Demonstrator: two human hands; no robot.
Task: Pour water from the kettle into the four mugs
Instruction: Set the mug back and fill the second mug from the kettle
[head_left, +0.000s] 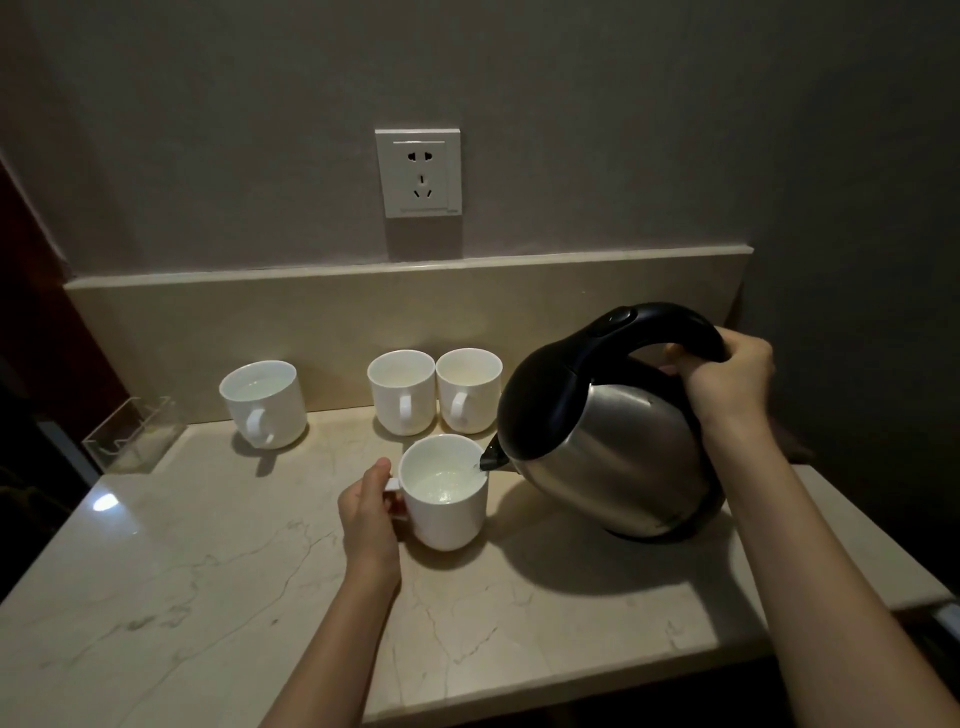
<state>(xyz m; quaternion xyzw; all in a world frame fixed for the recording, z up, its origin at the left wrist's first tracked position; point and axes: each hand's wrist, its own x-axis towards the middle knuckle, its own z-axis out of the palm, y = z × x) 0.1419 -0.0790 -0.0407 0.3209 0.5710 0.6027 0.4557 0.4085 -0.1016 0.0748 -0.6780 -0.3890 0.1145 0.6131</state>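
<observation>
Tilted, steel kettle (605, 452) pours into white mug (445, 493).

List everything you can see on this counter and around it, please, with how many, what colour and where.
Mugs: 4, white; one at front centre under the spout with water in it, two side by side at the back, one back left.
Kettle: 1, steel with black lid and handle; right of the front mug, tilted, spout over its rim.
Holder: 1, clear plastic; far left by the wall.
Socket: 1, white; on the wall above.
Counter: 1, cream marble; beneath it all.
Left hand: holds the front mug's handle.
Right hand: grips the kettle handle.
</observation>
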